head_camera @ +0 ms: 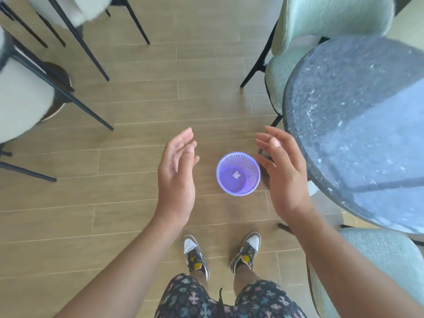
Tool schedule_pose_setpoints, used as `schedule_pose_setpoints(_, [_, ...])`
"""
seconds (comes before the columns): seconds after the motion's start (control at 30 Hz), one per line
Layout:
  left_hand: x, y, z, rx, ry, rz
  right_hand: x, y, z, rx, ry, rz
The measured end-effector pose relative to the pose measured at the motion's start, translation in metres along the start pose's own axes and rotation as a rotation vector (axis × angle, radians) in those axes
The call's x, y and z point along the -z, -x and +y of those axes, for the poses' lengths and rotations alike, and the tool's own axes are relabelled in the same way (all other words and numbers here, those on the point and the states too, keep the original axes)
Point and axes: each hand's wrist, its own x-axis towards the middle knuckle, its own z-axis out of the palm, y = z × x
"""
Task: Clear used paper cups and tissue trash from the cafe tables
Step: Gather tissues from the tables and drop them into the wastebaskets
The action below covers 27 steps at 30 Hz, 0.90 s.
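A small purple mesh waste basket point(252, 180) stands on the wooden floor in front of my feet. A crumpled white tissue point(236, 174) lies at its bottom. My left hand point(176, 171) hovers to the left of the basket, palm turned inward, fingers relaxed and holding nothing. To the basket's right my right hand point(282, 171) is held out the same way, fingers spread and empty. Neither hand touches the basket. No paper cup shows anywhere.
A round dark speckled table point(358, 125) fills the right side, its edge close to my right hand. Pale green chairs point(325, 21) stand behind and below it. White chairs with black legs point(20, 99) occupy the left. Open floor lies between them.
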Motion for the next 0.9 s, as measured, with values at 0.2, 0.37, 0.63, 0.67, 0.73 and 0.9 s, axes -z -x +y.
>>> schedule_pose_setpoints(0.2, [0.038,0.030,0.087,-0.091,-0.017,0.010,-0.031,0.033,-0.073,0.023,-0.021,-0.148])
schedule_pose_setpoints(0.37, [0.074,0.027,0.124,-0.162,-0.052,0.045,-0.079,0.037,-0.101,0.048,-0.047,-0.214])
schedule_pose_setpoints(0.63, [0.131,0.001,0.168,-0.230,-0.035,0.142,-0.163,0.024,-0.126,0.078,-0.065,-0.320])
schedule_pose_setpoints(0.67, [0.135,-0.006,0.172,-0.232,-0.034,0.155,-0.172,0.019,-0.129,0.080,-0.063,-0.330])
schedule_pose_setpoints(0.73, [0.143,-0.021,0.179,-0.241,-0.040,0.184,-0.190,0.006,-0.133,0.086,-0.065,-0.354])
schedule_pose_setpoints(0.9, [0.156,-0.076,0.188,-0.262,-0.036,0.285,-0.239,-0.046,-0.138,0.094,-0.073,-0.434])
